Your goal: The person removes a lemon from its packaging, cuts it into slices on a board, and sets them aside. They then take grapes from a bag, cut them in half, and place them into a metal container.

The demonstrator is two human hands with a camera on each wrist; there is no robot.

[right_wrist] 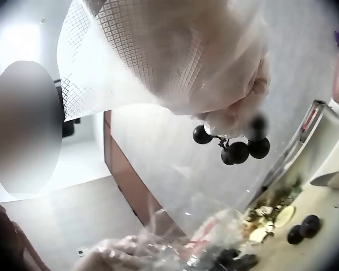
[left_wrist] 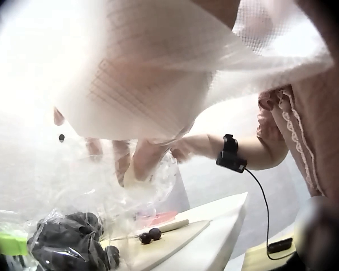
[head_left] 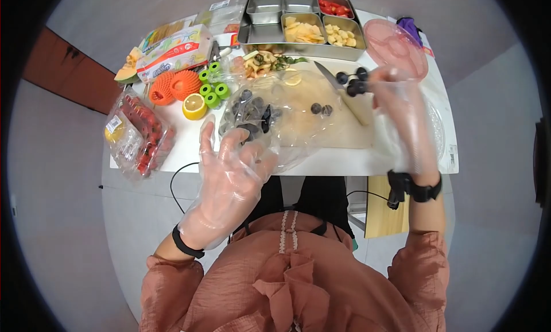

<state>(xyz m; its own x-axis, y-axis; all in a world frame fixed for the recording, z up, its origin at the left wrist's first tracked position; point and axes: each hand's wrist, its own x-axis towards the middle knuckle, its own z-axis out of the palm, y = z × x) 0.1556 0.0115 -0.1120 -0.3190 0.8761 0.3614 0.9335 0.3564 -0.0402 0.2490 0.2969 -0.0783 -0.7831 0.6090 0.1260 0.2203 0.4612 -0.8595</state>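
Observation:
Both hands wear clear plastic gloves. The right hand [head_left: 399,111] pinches a small cluster of dark grapes [head_left: 357,86] above the right side of the cutting board [head_left: 344,138]; the right wrist view shows the grapes [right_wrist: 237,151] hanging below the fingertips. At the board's left, the left hand [head_left: 232,174] is over a clear plastic bag with dark grapes [head_left: 248,105], fingers spread and slightly bent; whether it touches the bag I cannot tell. Two loose grapes [head_left: 321,109] lie mid-board, under or beside clear film. A knife [head_left: 359,109] lies on the board, left of the right hand.
A steel tray [head_left: 261,35] with cut fruit in compartments stands at the back. Fruit peelings [head_left: 267,63] lie behind the bag. Left are a half lemon [head_left: 194,106], orange foam nets [head_left: 175,86], green rolls [head_left: 213,91] and bagged red fruit [head_left: 146,137]. A pink lid [head_left: 396,42] sits back right.

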